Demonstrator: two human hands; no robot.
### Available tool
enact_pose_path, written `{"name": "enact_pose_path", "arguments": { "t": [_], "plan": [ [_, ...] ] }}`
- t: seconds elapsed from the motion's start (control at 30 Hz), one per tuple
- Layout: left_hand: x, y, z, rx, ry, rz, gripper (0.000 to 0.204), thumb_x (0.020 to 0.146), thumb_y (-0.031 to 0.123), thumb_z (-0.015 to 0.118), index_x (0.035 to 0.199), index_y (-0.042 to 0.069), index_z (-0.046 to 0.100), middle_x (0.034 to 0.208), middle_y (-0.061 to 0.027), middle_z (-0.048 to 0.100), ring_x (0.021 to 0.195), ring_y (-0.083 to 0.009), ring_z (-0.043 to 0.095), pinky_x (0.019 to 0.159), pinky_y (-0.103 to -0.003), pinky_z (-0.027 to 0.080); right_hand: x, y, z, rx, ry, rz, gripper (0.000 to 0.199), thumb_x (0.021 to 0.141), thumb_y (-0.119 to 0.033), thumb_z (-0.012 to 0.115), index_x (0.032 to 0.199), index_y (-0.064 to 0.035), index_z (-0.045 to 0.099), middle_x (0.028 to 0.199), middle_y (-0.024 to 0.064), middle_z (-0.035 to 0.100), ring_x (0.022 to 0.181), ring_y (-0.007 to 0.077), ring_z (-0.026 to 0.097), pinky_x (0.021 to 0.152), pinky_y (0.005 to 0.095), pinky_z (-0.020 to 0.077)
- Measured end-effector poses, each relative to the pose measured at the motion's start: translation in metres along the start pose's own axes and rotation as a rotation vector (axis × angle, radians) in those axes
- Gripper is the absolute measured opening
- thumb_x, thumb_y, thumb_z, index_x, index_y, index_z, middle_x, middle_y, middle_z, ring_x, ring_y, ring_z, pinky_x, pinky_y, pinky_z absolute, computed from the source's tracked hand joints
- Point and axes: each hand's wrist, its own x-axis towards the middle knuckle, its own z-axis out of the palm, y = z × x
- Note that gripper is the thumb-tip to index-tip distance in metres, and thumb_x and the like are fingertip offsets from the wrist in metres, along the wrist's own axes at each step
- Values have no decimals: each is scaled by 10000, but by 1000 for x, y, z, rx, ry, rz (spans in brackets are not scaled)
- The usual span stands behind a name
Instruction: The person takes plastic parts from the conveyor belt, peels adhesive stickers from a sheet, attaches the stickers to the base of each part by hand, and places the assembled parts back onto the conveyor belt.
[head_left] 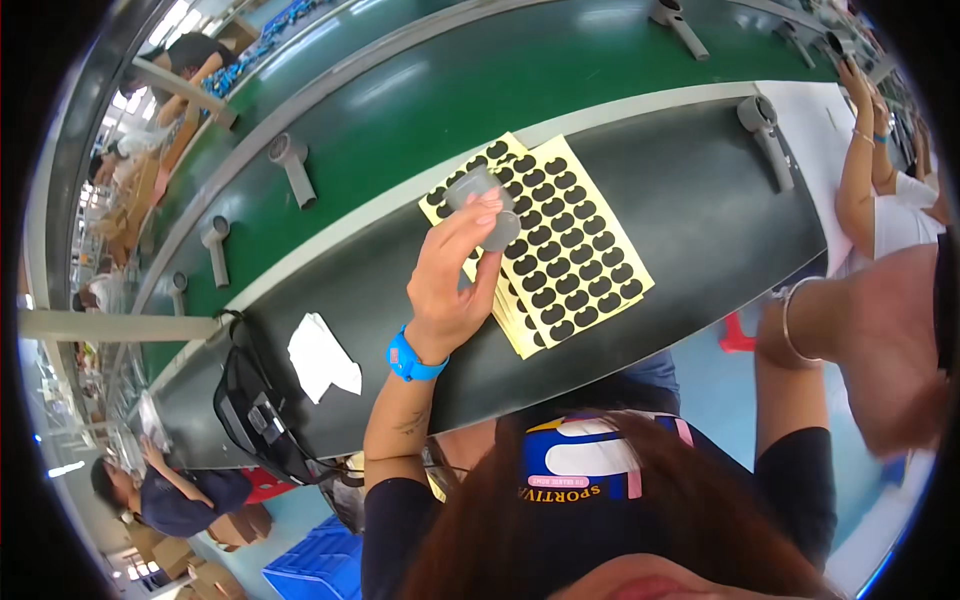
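Observation:
My left hand (455, 275), with a blue watch on the wrist, is raised above the bench. Its fingers close round a grey hair-dryer-shaped housing (472, 186), whose round end faces up towards me. Directly beneath lie stacked yellow sticker sheets (590, 200) bearing rows of black, notched oval stickers. At the far right, off the bench edge, my right hand (895, 350) is smeared by motion; a bangle circles that wrist. Whether its fingers hold anything does not show.
Another grey housing (765, 135) lies at the bench's right end. More housings (292, 170) sit along the green conveyor (420, 110) beyond. To the left are a white paper (322, 358) and a black bag-like object (250, 410). Co-workers' arms (858, 190) reach in at right.

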Motion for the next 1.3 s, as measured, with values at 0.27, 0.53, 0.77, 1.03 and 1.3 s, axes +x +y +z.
{"name": "enact_pose_path", "arguments": {
  "t": [0.27,0.53,0.77,1.03,1.3],
  "plan": [
    [-17,25,-4,-152,56,-358,414,695,-101,696,1087,13,626,1179,-145,573,1059,-281,607,895,-370,529,-87,-19,24,-21,-401,508,139,840,71,561,971,35,590,949,176,581,894,247,557,831,375,460],
    [-11,50,3,56,-54,-467,424,672,-48,749,1078,57,684,1164,-70,592,908,-159,593,744,-275,503,-111,-47,42,23,-565,1023,188,783,116,641,957,46,651,904,114,615,812,155,577,748,255,463],
    [-9,58,19,-264,-31,-624,478,727,-144,645,1166,44,642,1235,-115,594,1000,-145,606,743,-251,541,-121,-35,51,139,-633,1155,482,819,92,620,1254,15,426,867,78,620,1023,199,625,859,292,491],
    [-7,52,13,-628,-89,-745,499,728,-156,670,1206,-31,592,1292,-170,512,999,-183,612,804,-269,573,-124,-34,48,174,-618,1207,422,821,117,598,1200,17,442,898,88,614,1032,192,622,837,277,521],
    [-7,47,12,-746,-133,-788,495,748,-150,663,1224,-72,555,1336,-211,452,1049,-288,618,864,-347,577,-121,-31,46,170,-619,1226,450,812,133,592,1190,0,389,882,104,612,999,211,638,824,288,536]
  ]
}}
